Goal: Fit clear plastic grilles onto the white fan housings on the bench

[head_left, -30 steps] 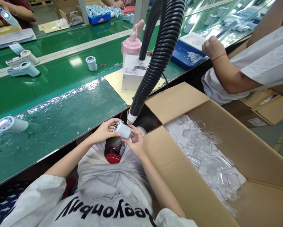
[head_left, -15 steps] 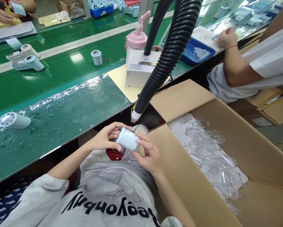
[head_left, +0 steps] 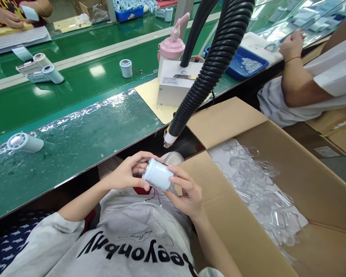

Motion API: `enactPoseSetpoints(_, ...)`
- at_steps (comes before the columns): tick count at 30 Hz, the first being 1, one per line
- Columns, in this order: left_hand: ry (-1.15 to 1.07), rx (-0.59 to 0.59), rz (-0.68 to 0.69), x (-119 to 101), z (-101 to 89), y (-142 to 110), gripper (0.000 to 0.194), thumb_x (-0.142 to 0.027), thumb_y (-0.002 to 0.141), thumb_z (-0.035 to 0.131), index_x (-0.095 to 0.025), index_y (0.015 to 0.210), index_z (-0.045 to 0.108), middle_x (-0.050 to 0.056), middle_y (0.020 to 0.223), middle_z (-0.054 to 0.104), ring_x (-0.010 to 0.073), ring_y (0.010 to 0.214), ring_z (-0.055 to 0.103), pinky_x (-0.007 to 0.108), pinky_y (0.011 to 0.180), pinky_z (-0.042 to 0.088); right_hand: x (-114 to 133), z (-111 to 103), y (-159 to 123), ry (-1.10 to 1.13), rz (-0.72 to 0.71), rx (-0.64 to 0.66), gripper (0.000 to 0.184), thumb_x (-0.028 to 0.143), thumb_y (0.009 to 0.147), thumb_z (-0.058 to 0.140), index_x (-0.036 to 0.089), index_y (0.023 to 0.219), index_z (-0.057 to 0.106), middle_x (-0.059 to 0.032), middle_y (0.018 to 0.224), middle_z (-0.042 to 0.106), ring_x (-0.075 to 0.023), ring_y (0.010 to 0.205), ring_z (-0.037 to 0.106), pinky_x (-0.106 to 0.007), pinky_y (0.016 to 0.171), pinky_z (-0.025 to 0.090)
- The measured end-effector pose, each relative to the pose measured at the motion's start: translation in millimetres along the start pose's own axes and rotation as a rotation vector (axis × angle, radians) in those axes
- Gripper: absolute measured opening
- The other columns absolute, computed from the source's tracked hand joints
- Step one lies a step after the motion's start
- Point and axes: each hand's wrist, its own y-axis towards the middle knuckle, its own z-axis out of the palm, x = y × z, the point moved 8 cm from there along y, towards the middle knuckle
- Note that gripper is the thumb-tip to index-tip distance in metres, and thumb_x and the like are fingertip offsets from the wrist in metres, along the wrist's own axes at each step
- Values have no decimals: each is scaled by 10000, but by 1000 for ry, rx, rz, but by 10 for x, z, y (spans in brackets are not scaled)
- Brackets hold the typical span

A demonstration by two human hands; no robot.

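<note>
A light blue cylindrical housing [head_left: 158, 175] lies tilted between my two hands above my lap. My left hand [head_left: 128, 172] is closed around its left end, thumb underneath and fingers over the top. At the other end, my right hand [head_left: 188, 192] grips the housing with fingertips and thumb. A clear plastic part [head_left: 172, 187] shows at that right end, partly hidden by my fingers. Thin red and dark wires [head_left: 155, 195] with a small white connector dangle below. Just above hangs the white nozzle [head_left: 169, 139] of a black corrugated hose, apart from the housing.
An open cardboard box [head_left: 233, 215] with clear plastic cups [head_left: 256, 181] stands at my right. On the green bench are another blue housing [head_left: 25, 142], a white machine [head_left: 173, 90], a pink-lidded bottle [head_left: 172, 48] and a blue tray [head_left: 242, 63]. A co-worker's hand [head_left: 292, 44] is beyond.
The housing has come away from the hose nozzle, down toward my body, and turned so its slotted left end faces away. My right hand has shifted right and lower along with it.
</note>
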Motion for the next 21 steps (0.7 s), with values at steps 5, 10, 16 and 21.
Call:
enactPoseSetpoints(5, -8, -7, -30, 14, 16, -8, 686, -340, 644, 925, -197, 1220, 581, 142, 1319, 635, 171, 968, 682, 280, 844, 574, -38, 0, -44, 25, 44, -6, 603, 32, 808, 697, 320, 1320, 557, -100, 1350, 665, -277, 1195, 678, -482, 954, 618)
enactPoseSetpoints(10, -5, -21, -45, 33, -17, 9, 699, -345, 632, 930, -202, 1213, 570, 136, 1306, 626, 173, 957, 677, 288, 841, 573, -89, 8, -95, 17, 58, -14, 582, 70, 812, 729, 327, 1304, 554, -102, 1336, 670, -277, 1174, 688, -469, 936, 621)
enactPoseSetpoints(16, 22, -43, -203, 257, 93, 40, 545, -532, 781, 770, -193, 1146, 550, 3, 865, 648, 99, 607, 609, 187, 535, 497, -130, -4, -207, -45, 163, -147, 508, 407, 864, 694, 249, 1326, 556, -157, 1207, 687, -296, 1097, 696, -468, 889, 624)
enactPoseSetpoints(21, 67, -33, -369, 607, 246, 122, 603, -747, 811, 543, -158, 939, 560, -49, 566, 515, 82, 409, 427, 174, 373, 294, 17, -6, -567, -277, -20, -80, 546, 309, 774, 728, 361, 1287, 547, -85, 1223, 688, -256, 1000, 722, -408, 823, 632)
